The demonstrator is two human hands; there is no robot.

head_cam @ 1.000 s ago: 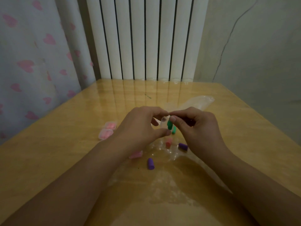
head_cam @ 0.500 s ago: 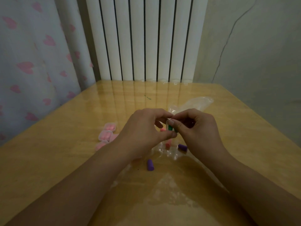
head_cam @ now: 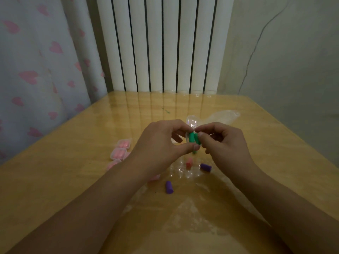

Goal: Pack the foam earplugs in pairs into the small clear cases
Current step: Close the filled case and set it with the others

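Note:
My left hand (head_cam: 161, 143) holds a small clear case (head_cam: 191, 125) above the table, its lid tipped up behind my fingers. Two green earplugs (head_cam: 193, 138) stand side by side in it, and my right hand (head_cam: 223, 142) pinches them at the top. Below on the table lie a red earplug (head_cam: 189, 163), a purple earplug (head_cam: 205, 167) and a second purple earplug (head_cam: 169, 187). Two closed cases with pink earplugs (head_cam: 124, 143) (head_cam: 118, 154) sit to the left; more pink ones are partly hidden by my left forearm.
A crumpled clear plastic bag (head_cam: 223, 115) lies behind my hands. The wooden table (head_cam: 73, 171) is glossy, with a white radiator (head_cam: 165, 43) at its far edge, a heart-print curtain (head_cam: 36, 70) on the left and a wall on the right.
Both hands rose slightly and turned the case, so two green earplugs now show side by side between my fingertips. The loose earplugs on the table have not moved.

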